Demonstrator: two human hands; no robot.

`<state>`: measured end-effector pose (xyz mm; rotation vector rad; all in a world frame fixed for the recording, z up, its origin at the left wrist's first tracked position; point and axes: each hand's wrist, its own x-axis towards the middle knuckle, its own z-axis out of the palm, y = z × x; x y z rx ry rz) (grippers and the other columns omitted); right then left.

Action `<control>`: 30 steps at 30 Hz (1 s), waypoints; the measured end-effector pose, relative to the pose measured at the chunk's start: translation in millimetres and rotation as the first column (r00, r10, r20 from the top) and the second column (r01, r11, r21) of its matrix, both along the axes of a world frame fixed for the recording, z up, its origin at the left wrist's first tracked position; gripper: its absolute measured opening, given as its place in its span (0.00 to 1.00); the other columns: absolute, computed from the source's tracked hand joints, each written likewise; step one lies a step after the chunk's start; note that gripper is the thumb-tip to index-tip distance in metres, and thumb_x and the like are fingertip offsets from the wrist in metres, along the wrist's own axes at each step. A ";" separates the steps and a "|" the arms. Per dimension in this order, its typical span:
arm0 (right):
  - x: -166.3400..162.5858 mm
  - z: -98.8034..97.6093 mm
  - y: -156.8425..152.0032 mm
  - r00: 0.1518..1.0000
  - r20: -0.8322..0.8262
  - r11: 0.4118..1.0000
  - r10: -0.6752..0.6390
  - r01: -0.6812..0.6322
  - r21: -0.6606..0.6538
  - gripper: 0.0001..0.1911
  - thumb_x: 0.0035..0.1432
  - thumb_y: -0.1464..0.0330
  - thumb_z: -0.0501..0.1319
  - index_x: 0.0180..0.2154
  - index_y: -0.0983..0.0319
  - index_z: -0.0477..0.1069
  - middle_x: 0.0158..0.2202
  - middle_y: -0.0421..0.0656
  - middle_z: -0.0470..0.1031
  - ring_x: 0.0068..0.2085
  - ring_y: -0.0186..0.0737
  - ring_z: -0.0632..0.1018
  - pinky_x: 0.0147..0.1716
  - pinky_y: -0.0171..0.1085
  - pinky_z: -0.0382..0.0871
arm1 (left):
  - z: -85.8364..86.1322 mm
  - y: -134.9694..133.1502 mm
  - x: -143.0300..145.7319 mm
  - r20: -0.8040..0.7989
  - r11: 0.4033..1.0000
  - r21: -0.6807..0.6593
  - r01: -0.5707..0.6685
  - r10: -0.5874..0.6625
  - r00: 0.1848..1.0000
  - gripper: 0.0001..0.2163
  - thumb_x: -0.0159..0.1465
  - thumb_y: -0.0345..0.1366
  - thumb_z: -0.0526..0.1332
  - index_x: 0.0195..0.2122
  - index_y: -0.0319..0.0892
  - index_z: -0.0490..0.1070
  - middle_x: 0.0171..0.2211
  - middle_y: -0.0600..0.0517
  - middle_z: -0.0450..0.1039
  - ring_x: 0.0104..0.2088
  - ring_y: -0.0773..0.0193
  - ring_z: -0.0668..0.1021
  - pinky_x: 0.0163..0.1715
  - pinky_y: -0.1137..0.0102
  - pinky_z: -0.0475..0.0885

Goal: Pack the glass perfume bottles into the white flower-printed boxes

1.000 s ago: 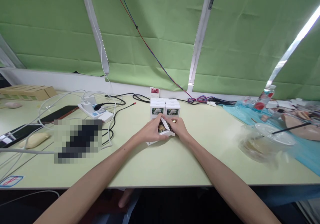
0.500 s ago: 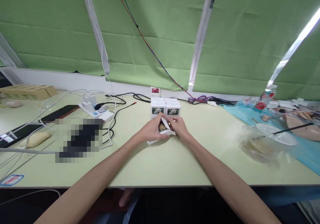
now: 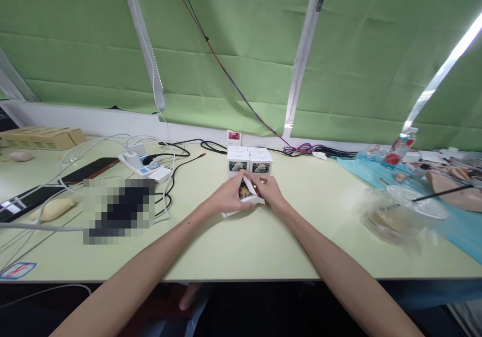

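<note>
A small white cardboard box (image 3: 257,199) is tilted low over the table in front of me, its flap standing out. Something yellowish-brown and mottled shows on it or in it; I cannot tell which. My left hand (image 3: 230,195) grips the box, thumb below and fingers over the top. At its right side, the curled fingers of my right hand (image 3: 269,190) close around something small with a golden glint, largely hidden. Just behind my hands stand several white boxes (image 3: 260,168) with white-flower pictures, packed together. Part of a white piece (image 3: 228,215) pokes out beneath my left hand.
A white card or box with a red-flower picture (image 3: 234,136) stands behind the group. Cables, a power strip (image 3: 145,169) and a phone (image 3: 90,170) lie left. To the right are a lidded plastic cup with a straw (image 3: 404,214) and a blue plastic sheet (image 3: 371,176).
Almost nothing differs. Both hands keep their places at the box, with at most a slight shift of the right fingers.
</note>
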<state>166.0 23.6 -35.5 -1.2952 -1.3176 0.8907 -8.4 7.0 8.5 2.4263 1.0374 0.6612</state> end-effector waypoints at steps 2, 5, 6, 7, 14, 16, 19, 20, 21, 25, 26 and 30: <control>-0.7 1.5 -1.0 1.000 0.010 1.000 -0.007 0.007 -0.008 0.18 0.55 0.55 0.63 0.21 0.61 0.73 0.14 0.35 0.66 0.18 0.32 0.66 0.21 0.32 0.57 | -0.3 -0.1 0.2 -0.021 1.000 0.008 -0.027 0.027 0.999 0.29 0.52 0.46 0.69 0.51 0.45 0.58 0.43 0.49 0.74 0.39 0.54 0.77 0.38 0.66 0.69; -1.5 3.5 -2.6 1.000 0.014 1.000 -0.012 0.012 -0.015 0.18 0.55 0.56 0.63 0.21 0.62 0.73 0.15 0.36 0.67 0.19 0.32 0.66 0.21 0.32 0.57 | -0.6 -0.5 0.3 -0.048 0.999 0.009 -0.050 0.051 0.998 0.30 0.53 0.47 0.68 0.52 0.45 0.57 0.40 0.50 0.73 0.37 0.55 0.76 0.36 0.66 0.69; -1.7 3.8 -2.9 1.000 0.015 1.000 -0.010 0.010 -0.017 0.18 0.55 0.56 0.63 0.21 0.62 0.73 0.15 0.36 0.67 0.19 0.32 0.66 0.21 0.32 0.57 | -0.7 -0.6 0.3 -0.053 0.999 0.009 -0.051 0.052 0.997 0.30 0.53 0.47 0.68 0.52 0.45 0.57 0.39 0.51 0.73 0.37 0.55 0.76 0.35 0.66 0.68; -1.8 3.9 -3.0 1.000 0.017 1.000 -0.006 0.006 -0.020 0.18 0.55 0.56 0.63 0.21 0.62 0.72 0.15 0.35 0.67 0.19 0.32 0.66 0.20 0.32 0.57 | -0.8 -0.7 0.3 -0.055 0.999 0.010 -0.050 0.051 0.997 0.30 0.53 0.47 0.68 0.52 0.45 0.57 0.39 0.51 0.73 0.37 0.55 0.76 0.36 0.66 0.69; -1.2 -0.5 -0.9 1.000 -0.006 0.999 0.019 -0.019 -0.031 0.20 0.54 0.53 0.64 0.23 0.62 0.72 0.13 0.35 0.65 0.17 0.32 0.65 0.19 0.32 0.56 | -0.3 -0.7 -0.3 -0.029 1.000 -0.005 0.003 -0.003 1.000 0.30 0.52 0.47 0.69 0.52 0.45 0.58 0.44 0.48 0.73 0.43 0.52 0.76 0.40 0.65 0.70; -1.4 0.0 -1.2 1.000 -0.001 0.999 0.019 -0.019 -0.028 0.20 0.54 0.52 0.64 0.22 0.61 0.72 0.13 0.35 0.65 0.17 0.32 0.65 0.19 0.33 0.56 | -0.4 -0.8 -0.3 -0.029 1.000 -0.007 0.000 0.000 1.000 0.31 0.52 0.47 0.69 0.52 0.45 0.59 0.44 0.48 0.74 0.42 0.52 0.77 0.40 0.65 0.70; -2.2 3.0 -3.0 1.000 0.012 0.999 0.015 -0.015 -0.029 0.21 0.54 0.51 0.64 0.22 0.61 0.71 0.14 0.35 0.65 0.18 0.32 0.65 0.20 0.33 0.56 | -0.9 -0.5 -0.1 -0.031 1.000 0.005 -0.017 0.017 0.999 0.30 0.52 0.49 0.69 0.52 0.45 0.59 0.42 0.48 0.74 0.41 0.52 0.77 0.39 0.65 0.70; -2.5 4.1 -3.6 1.000 0.015 0.999 0.013 -0.013 -0.029 0.22 0.53 0.51 0.64 0.21 0.62 0.71 0.15 0.36 0.66 0.18 0.32 0.65 0.20 0.33 0.56 | -1.2 -0.3 0.0 -0.030 1.000 0.012 -0.020 0.021 0.999 0.30 0.52 0.49 0.69 0.52 0.44 0.59 0.42 0.49 0.74 0.40 0.53 0.77 0.38 0.65 0.70; -2.8 5.1 -4.1 1.000 0.017 1.000 0.010 -0.009 -0.028 0.22 0.53 0.50 0.64 0.21 0.62 0.71 0.16 0.36 0.66 0.19 0.32 0.66 0.21 0.33 0.56 | -1.6 -0.1 0.2 -0.029 1.000 0.019 -0.024 0.024 0.999 0.30 0.52 0.50 0.68 0.52 0.44 0.59 0.42 0.49 0.74 0.39 0.53 0.77 0.38 0.65 0.69; -3.0 6.9 -5.0 0.999 0.046 0.999 -0.007 0.009 -0.031 0.23 0.52 0.49 0.65 0.21 0.62 0.71 0.18 0.38 0.69 0.21 0.33 0.67 0.22 0.33 0.58 | -2.6 0.5 1.2 -0.036 0.999 0.028 -0.042 0.043 0.998 0.30 0.54 0.50 0.68 0.52 0.44 0.58 0.37 0.51 0.74 0.35 0.55 0.76 0.34 0.67 0.67; -2.9 7.1 -5.1 0.998 0.054 0.999 -0.011 0.013 -0.033 0.23 0.52 0.50 0.65 0.21 0.62 0.72 0.19 0.38 0.69 0.22 0.33 0.68 0.23 0.33 0.58 | -2.7 0.6 1.4 -0.038 0.998 0.030 -0.047 0.048 0.998 0.30 0.54 0.50 0.68 0.52 0.44 0.58 0.37 0.51 0.73 0.34 0.56 0.76 0.33 0.67 0.67; -2.7 8.0 -5.8 0.998 0.061 0.999 -0.008 0.010 -0.040 0.22 0.52 0.51 0.65 0.21 0.62 0.72 0.18 0.38 0.69 0.22 0.34 0.68 0.23 0.33 0.59 | -2.8 1.0 1.0 -0.035 0.998 0.038 -0.040 0.042 0.999 0.30 0.54 0.51 0.68 0.51 0.44 0.58 0.39 0.50 0.74 0.36 0.55 0.76 0.35 0.67 0.68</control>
